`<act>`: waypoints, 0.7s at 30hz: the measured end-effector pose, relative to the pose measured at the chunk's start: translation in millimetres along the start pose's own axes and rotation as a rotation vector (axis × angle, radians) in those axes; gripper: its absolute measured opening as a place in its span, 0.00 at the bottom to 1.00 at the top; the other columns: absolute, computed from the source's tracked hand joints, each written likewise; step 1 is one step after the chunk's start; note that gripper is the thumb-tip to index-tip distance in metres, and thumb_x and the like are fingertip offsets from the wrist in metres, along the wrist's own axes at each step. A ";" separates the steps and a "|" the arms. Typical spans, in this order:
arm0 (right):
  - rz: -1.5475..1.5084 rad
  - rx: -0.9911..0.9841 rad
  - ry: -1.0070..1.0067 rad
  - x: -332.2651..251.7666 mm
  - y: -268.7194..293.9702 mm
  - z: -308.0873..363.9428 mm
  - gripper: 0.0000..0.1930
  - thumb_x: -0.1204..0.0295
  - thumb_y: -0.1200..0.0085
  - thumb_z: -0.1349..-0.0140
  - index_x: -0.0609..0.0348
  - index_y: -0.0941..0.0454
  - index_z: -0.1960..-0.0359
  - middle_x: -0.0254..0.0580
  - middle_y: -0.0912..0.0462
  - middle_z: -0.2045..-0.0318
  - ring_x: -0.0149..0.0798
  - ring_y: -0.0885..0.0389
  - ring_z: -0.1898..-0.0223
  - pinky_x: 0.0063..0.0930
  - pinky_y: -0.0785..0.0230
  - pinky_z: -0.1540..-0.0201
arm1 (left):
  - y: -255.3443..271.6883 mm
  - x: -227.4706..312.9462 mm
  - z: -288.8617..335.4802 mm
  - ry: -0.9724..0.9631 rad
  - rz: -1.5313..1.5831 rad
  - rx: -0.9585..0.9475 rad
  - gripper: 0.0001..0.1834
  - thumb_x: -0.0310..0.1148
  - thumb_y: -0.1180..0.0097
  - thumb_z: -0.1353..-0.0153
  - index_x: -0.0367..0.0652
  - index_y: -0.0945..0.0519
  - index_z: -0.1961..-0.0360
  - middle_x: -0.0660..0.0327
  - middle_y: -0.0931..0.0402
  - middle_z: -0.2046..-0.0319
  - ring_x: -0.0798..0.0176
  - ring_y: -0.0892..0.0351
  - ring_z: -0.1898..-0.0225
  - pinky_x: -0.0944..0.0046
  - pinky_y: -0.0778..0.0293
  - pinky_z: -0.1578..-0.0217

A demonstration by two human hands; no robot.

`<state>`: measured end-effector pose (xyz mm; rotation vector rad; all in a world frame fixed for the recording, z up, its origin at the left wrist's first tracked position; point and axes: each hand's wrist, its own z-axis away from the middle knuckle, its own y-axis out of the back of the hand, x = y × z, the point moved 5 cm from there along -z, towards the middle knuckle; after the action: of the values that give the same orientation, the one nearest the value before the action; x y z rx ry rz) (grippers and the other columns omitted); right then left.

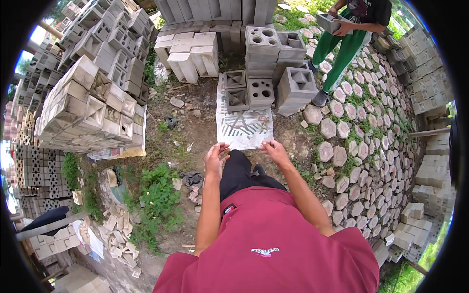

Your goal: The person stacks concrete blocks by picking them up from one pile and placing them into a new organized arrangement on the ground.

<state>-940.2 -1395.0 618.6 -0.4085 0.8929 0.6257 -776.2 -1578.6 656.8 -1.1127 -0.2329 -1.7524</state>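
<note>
A white woven plastic sheet (246, 128) with dark green striped print lies on the ground in front of me. My left hand (215, 159) pinches its near left corner, fingers curled. At the near right corner, my right hand (276, 152) grips the edge between thumb and fingers. On the sheet's far part stand two stacked square blocks with funnel-shaped hollows, the upper block (235, 78) resting on the lower block (237, 99). Beside them is a grey block with round holes (260, 92).
A taller block stack (263, 41) and a square-hollow block stack (296, 87) stand beyond. A co-worker (359, 29) in green trousers holds a grey block (328, 23). Hexagonal pavers (337, 128) cover the right ground; a large block pile (93, 110) and weeds (159, 200) lie left.
</note>
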 end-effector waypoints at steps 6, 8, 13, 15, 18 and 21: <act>-0.040 0.067 -0.121 3.8 19.3 -23.8 0.17 0.56 0.48 0.38 0.58 0.25 0.60 0.35 0.19 0.66 0.27 0.23 0.68 0.21 0.33 0.67 | -47.1 2.2 -72.2 0.175 -0.039 -0.138 0.17 0.43 0.57 0.34 0.41 0.26 0.55 0.59 0.22 0.59 0.64 0.24 0.57 0.62 0.28 0.58; -0.066 0.133 -0.163 -2.1 31.1 -34.5 0.17 0.56 0.49 0.38 0.58 0.26 0.59 0.35 0.19 0.66 0.27 0.22 0.68 0.21 0.32 0.67 | -64.0 19.8 -99.4 0.181 -0.066 -0.169 0.17 0.42 0.57 0.35 0.41 0.26 0.55 0.59 0.22 0.59 0.64 0.24 0.57 0.62 0.28 0.59; -0.098 0.252 -0.242 -40.4 39.3 -73.1 0.16 0.58 0.49 0.37 0.57 0.26 0.57 0.37 0.19 0.65 0.28 0.22 0.66 0.22 0.30 0.65 | -77.0 68.6 -159.5 0.145 -0.141 -0.194 0.18 0.44 0.56 0.35 0.40 0.26 0.55 0.59 0.22 0.59 0.65 0.24 0.56 0.62 0.29 0.57; -0.082 0.226 -0.218 -61.2 28.5 -90.1 0.17 0.56 0.50 0.37 0.57 0.26 0.57 0.38 0.19 0.64 0.29 0.22 0.65 0.23 0.30 0.64 | -66.6 81.2 -176.0 0.160 -0.158 -0.169 0.19 0.44 0.57 0.35 0.40 0.26 0.55 0.59 0.22 0.59 0.65 0.24 0.56 0.63 0.29 0.57; -0.043 0.184 -0.175 -82.5 9.3 -121.6 0.19 0.55 0.50 0.37 0.59 0.26 0.56 0.38 0.20 0.64 0.29 0.23 0.65 0.23 0.31 0.64 | -43.2 96.4 -201.4 0.189 -0.213 -0.098 0.19 0.45 0.56 0.35 0.41 0.26 0.54 0.59 0.23 0.58 0.65 0.24 0.57 0.63 0.30 0.57; -0.027 0.158 -0.219 -86.9 -4.9 -147.1 0.18 0.57 0.48 0.38 0.61 0.25 0.58 0.36 0.21 0.67 0.27 0.24 0.67 0.21 0.33 0.66 | -22.1 103.2 -216.4 0.227 -0.218 -0.032 0.19 0.45 0.56 0.35 0.41 0.26 0.54 0.59 0.22 0.58 0.66 0.24 0.57 0.64 0.30 0.58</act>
<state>-1064.7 -1511.4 606.3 -0.2047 0.7207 0.5586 -925.2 -1764.5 622.3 -0.9274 -0.1925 -2.0652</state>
